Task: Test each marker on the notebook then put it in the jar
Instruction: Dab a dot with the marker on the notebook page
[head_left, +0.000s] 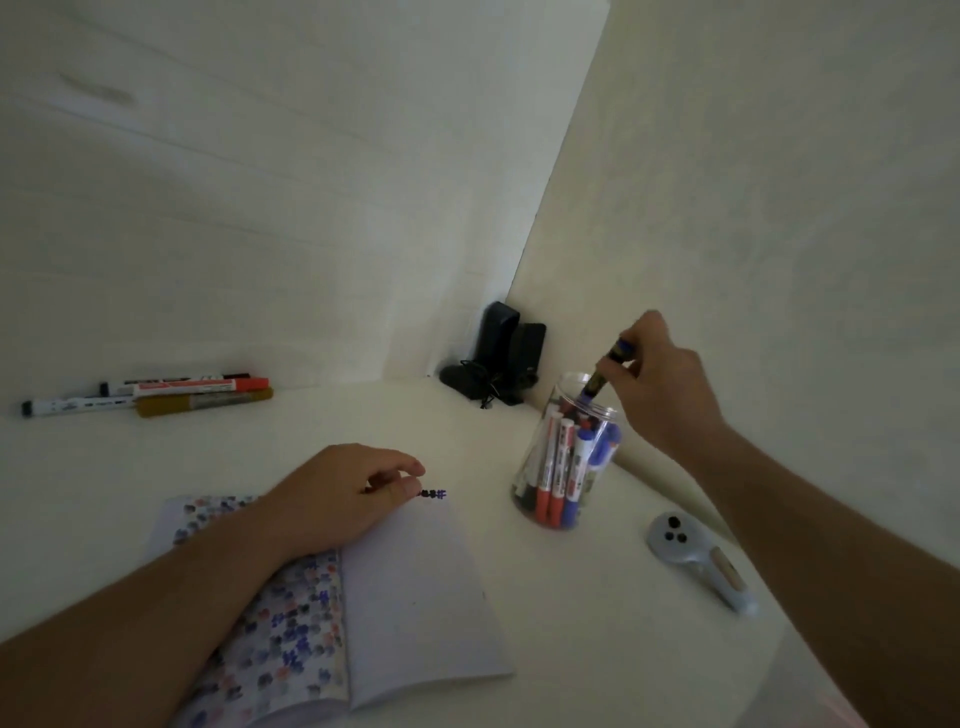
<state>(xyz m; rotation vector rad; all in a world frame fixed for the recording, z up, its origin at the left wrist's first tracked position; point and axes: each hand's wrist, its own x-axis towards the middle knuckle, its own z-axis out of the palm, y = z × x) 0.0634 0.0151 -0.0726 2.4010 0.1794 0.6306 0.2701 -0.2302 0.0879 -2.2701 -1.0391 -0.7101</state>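
An open notebook lies on the white desk, its left page full of colour marks and a few marks at the top of the right page. My left hand rests on the notebook's top edge with loosely curled fingers and holds nothing. My right hand pinches a dark marker with a blue end, whose lower end is inside the mouth of a clear jar. The jar holds several red and blue markers.
Several loose markers, white, red and ochre, lie at the far left of the desk by the wall. Dark speakers with a cable stand in the corner. A pale handheld device lies to the right of the jar.
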